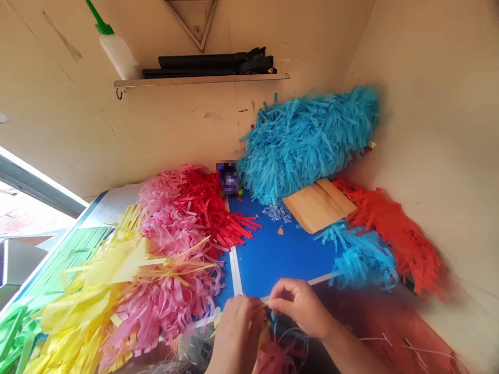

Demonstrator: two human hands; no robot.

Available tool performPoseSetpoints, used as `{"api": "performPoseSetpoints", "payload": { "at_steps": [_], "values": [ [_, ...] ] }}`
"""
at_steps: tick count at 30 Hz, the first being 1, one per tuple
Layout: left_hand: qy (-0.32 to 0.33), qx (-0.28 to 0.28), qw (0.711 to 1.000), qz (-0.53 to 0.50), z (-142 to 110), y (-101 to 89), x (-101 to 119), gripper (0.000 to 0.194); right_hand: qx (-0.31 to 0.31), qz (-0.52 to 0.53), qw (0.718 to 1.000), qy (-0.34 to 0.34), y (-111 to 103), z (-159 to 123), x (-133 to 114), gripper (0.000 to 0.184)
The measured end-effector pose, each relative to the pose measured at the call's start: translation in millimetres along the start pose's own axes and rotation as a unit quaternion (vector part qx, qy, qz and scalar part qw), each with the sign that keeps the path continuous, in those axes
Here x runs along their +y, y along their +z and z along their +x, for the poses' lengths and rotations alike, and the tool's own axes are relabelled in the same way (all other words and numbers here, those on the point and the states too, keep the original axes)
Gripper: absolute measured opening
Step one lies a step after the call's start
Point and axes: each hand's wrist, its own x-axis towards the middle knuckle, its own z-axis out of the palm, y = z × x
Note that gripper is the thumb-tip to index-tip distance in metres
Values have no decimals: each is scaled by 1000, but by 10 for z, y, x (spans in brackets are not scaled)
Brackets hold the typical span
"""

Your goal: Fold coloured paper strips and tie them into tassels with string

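Observation:
Just beyond the table's front edge, my left hand (240, 323) and my right hand (299, 305) are close together at the bottom centre. Between their fingertips runs a thin yellow paper strip (264, 305), pinched at both sides. The fingers of my left hand are closed, and its far side is partly hidden. My right hand pinches with thumb and forefinger. Below the hands hang pink fringed paper (275, 357) and a thin white cord (276, 328), blurred and partly covered by my wrists.
Fringed tissue bundles in yellow (74, 317), pink (171, 249), red (206, 202), blue (304, 140) and orange-red (393, 234) lie on the blue table (273, 259). Near the wall are a brown envelope (317, 205) and small clear pieces (277, 213). A shelf (202, 81) holds a glue bottle (119, 54).

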Motion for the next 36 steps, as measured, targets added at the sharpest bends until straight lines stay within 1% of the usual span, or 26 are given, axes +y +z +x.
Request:
{"api": "performPoseSetpoints", "payload": {
  "at_steps": [1, 2, 3, 4, 5, 6, 8, 10, 11, 12, 14, 15, 16, 17, 19, 22, 24, 26, 28, 30, 33, 35, 36],
  "values": [
    [30, 8, 999, 12, 22, -23, -3, 12, 4, -33, 999, -23, 1, -8, -1, 14],
    [57, 15, 998, 15, 41, -42, -2, 14, 2, -64, 997, -47, 2, -20, -8, 15],
    [71, 17, 997, 8, 56, -56, 3, 15, -5, -89, 994, -67, 4, -33, -23, 16],
    [70, 14, 997, -8, 65, -67, 12, 11, -15, -105, 991, -82, 5, -46, -41, 16],
    [59, 7, 998, -31, 70, -74, 23, 6, -24, -114, 989, -91, 4, -59, -62, 16],
    [37, 0, 998, -57, 70, -82, 34, 8, -27, -118, 988, -93, 0, -68, -84, 16],
    [-19, -4, 994, -112, 64, -103, 54, 13, -10, -124, 988, -92, -19, -76, -123, 16],
    [-80, -4, 981, -178, 58, -133, 66, 13, -1, -103, 991, -86, -43, -67, -150, 13],
    [-120, -4, 968, -222, 58, -146, 71, 13, -5, -78, 994, -79, -51, -59, -157, 7],
    [-165, -4, 948, -272, 60, -155, 76, 15, -14, -50, 996, -70, -54, -49, -160, 6],
    [-253, -3, 893, -373, 71, -157, 93, 21, -27, -16, 998, -57, -38, -32, -156, 14],
    [-283, -1, 866, -413, 78, -149, 105, 23, -23, -16, 998, -56, -22, -26, -150, 13],
    [-300, 2, 847, -439, 85, -136, 119, 25, -15, -26, 998, -60, -2, -22, -145, 8],
    [-305, 7, 839, -451, 92, -121, 133, 26, -6, -39, 997, -66, 19, -21, -139, 7],
    [-300, 20, 842, -447, 100, -90, 151, 26, 7, -56, 995, -81, 53, -23, -135, 12],
    [-266, 39, 869, -416, 93, -57, 137, 22, 18, -71, 993, -94, 76, -34, -139, 14],
    [-211, 61, 901, -375, 79, -46, 106, 14, 31, -81, 991, -105, 80, -44, -139, 14],
    [-128, 93, 934, -321, 69, -45, 80, 6, 52, -96, 986, -124, 90, -55, -130, 15],
    [-51, 116, 954, -270, 70, -46, 79, 10, 77, -110, 981, -142, 113, -63, -114, 16],
    [-11, 125, 964, -234, 84, -37, 102, 15, 92, -118, 977, -153, 149, -69, -101, 17],
    [-6, 120, 972, -200, 107, -8, 140, 11, 95, -117, 974, -169, 173, -75, -96, 18],
    [-22, 98, 977, -189, 101, -14, 131, 6, 80, -121, 974, -176, 110, -91, -87, 18],
    [-36, 90, 978, -185, 89, -38, 109, 5, 76, -122, 975, -170, 43, -109, -71, 16]
  ]
}}
